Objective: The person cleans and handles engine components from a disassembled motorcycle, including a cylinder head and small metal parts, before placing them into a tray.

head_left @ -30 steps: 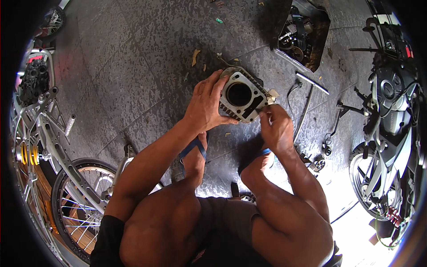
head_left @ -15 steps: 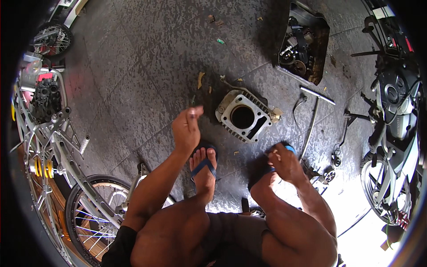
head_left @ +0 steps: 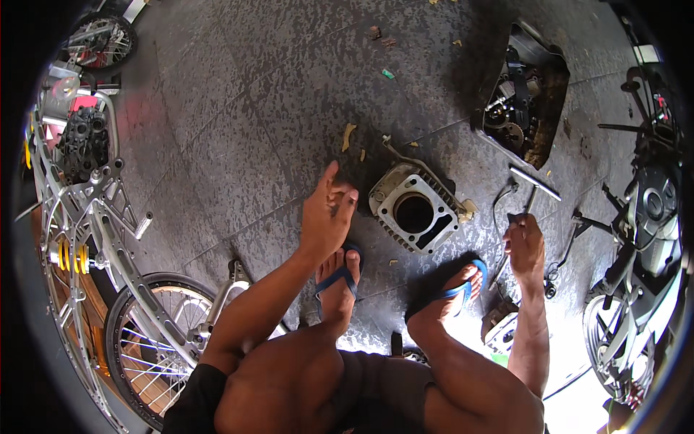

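Grey cast metal marks the engine cylinder (head_left: 414, 212), a finned block with a round bore through its middle, lying flat on the dark speckled floor (head_left: 238, 108) just ahead of our two feet. Neither hand touches it. Our left hand (head_left: 327, 217) hovers just beside its left edge, fingers loosely spread and holding nothing, above our left foot in its blue sandal (head_left: 337, 278). Our right hand (head_left: 525, 246) is off to the right of the cylinder, near our right foot in the other blue sandal (head_left: 457, 288); its fingers are curled at the lower end of a thin metal rod (head_left: 531, 197) lying on the floor, though we cannot tell whether they actually grip it.

Beyond the rod, a slim metal bar (head_left: 535, 182) lies across its far end, and a bent dark cable (head_left: 499, 206) runs between cylinder and rod. Further up sits an open engine case (head_left: 522, 101) with gears showing inside. A small yellowish scrap (head_left: 348, 135) lies on the floor above the cylinder. At the far right stands a motorcycle (head_left: 643, 239); at the left, a silver frame (head_left: 94, 224) with a yellow spring and a spoked wheel (head_left: 148, 347) fill the edge of view.
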The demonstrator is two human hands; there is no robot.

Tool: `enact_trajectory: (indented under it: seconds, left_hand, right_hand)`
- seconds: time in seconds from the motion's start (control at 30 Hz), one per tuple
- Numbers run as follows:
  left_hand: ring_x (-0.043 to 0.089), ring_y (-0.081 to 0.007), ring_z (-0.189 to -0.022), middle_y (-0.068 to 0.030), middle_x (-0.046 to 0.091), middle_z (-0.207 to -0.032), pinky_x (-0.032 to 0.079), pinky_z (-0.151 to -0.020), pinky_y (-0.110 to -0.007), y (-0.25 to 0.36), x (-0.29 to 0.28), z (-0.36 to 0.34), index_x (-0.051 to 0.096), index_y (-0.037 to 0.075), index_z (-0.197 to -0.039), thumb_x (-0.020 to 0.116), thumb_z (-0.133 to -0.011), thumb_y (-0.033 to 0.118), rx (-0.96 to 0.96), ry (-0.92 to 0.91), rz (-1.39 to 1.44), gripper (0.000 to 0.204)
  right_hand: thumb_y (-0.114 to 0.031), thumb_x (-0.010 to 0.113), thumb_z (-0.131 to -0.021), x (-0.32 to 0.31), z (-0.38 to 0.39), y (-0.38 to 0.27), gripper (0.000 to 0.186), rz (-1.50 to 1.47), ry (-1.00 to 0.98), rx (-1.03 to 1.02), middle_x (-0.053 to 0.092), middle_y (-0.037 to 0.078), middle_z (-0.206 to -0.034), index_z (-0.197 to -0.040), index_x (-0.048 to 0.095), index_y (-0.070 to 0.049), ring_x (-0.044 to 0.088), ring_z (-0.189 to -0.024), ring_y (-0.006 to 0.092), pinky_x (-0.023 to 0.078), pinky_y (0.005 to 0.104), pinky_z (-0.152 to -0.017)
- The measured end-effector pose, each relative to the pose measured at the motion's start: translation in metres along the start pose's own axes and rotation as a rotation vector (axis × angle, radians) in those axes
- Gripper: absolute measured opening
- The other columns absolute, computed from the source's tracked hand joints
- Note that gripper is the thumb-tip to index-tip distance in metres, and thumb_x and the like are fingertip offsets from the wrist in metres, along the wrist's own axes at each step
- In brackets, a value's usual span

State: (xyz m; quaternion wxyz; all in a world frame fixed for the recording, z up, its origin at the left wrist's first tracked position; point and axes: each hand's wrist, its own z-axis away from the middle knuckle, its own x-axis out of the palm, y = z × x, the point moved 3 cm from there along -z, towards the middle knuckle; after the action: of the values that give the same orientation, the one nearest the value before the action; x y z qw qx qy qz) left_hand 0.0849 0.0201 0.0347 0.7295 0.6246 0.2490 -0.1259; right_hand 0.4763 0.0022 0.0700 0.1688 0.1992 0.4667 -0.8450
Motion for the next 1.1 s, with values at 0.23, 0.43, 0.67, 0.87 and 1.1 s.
enact_trajectory:
  seconds: [0.23, 0.43, 0.67, 0.87, 1.1]
  left_hand:
    - [0.061, -0.0286, -0.115, -0.0188, 0.062, -0.124, 0.048, -0.095, -0.040, -0.013, -0.005, 0.006, 0.054, -0.003, -0.136, 0.070, -0.094, 0.049, -0.290, -0.313, -0.006, 0.069]
    - [0.028, -0.0537, -0.144, -0.0371, 0.023, -0.157, 0.030, -0.115, -0.062, 0.031, 0.038, 0.045, 0.014, -0.002, -0.158, 0.090, -0.060, 0.065, 0.436, -0.273, -0.301, 0.140]
    - [0.026, -0.0581, -0.143, -0.0424, 0.018, -0.156, 0.030, -0.114, -0.068, 0.044, 0.059, 0.044, 0.003, -0.002, -0.159, 0.097, -0.048, 0.061, 0.506, -0.236, -0.356, 0.158]
    - [0.036, -0.0504, -0.141, -0.0371, 0.028, -0.154, 0.035, -0.115, -0.058, 0.041, 0.051, 0.029, 0.013, -0.007, -0.157, 0.090, -0.067, 0.055, 0.310, -0.229, -0.185, 0.134]
    - [0.069, -0.0423, -0.085, -0.0279, 0.069, -0.081, 0.051, -0.082, -0.047, 0.045, 0.059, -0.102, 0.066, -0.013, -0.087, 0.065, -0.096, 0.047, -0.299, -0.352, -0.107, 0.060]
  right_hand:
    - [-0.020, 0.056, -0.106, -0.004, -0.015, -0.006, 0.022, 0.466, 0.068, -0.260, 0.058, 0.017, -0.082, -0.103, 0.058, 0.002, 0.056, -0.062, 0.0328, 0.042, 0.0445, -0.053]
    - [-0.024, 0.052, -0.107, 0.010, -0.017, 0.041, 0.024, 0.191, 0.060, -0.310, 0.059, 0.008, -0.085, -0.102, 0.060, -0.003, 0.052, -0.060, 0.0171, 0.042, 0.0371, -0.052]
    - [-0.037, 0.050, -0.108, 0.077, -0.027, 0.027, 0.041, -0.374, 0.037, 0.046, 0.071, 0.017, -0.107, -0.120, 0.066, -0.001, 0.068, -0.090, 0.0168, 0.057, 0.0288, -0.072]
    - [-0.036, 0.052, -0.107, 0.083, -0.027, 0.022, 0.035, -0.834, -0.090, 0.332, 0.070, 0.010, -0.099, -0.115, 0.063, -0.003, 0.069, -0.089, 0.0193, 0.058, 0.0333, -0.076]
    - [-0.035, 0.066, -0.100, 0.077, -0.033, 0.024, 0.037, -0.773, -0.144, 0.524, 0.066, 0.015, -0.085, -0.106, 0.060, 0.001, 0.070, -0.067, 0.0255, 0.063, 0.0356, -0.057]
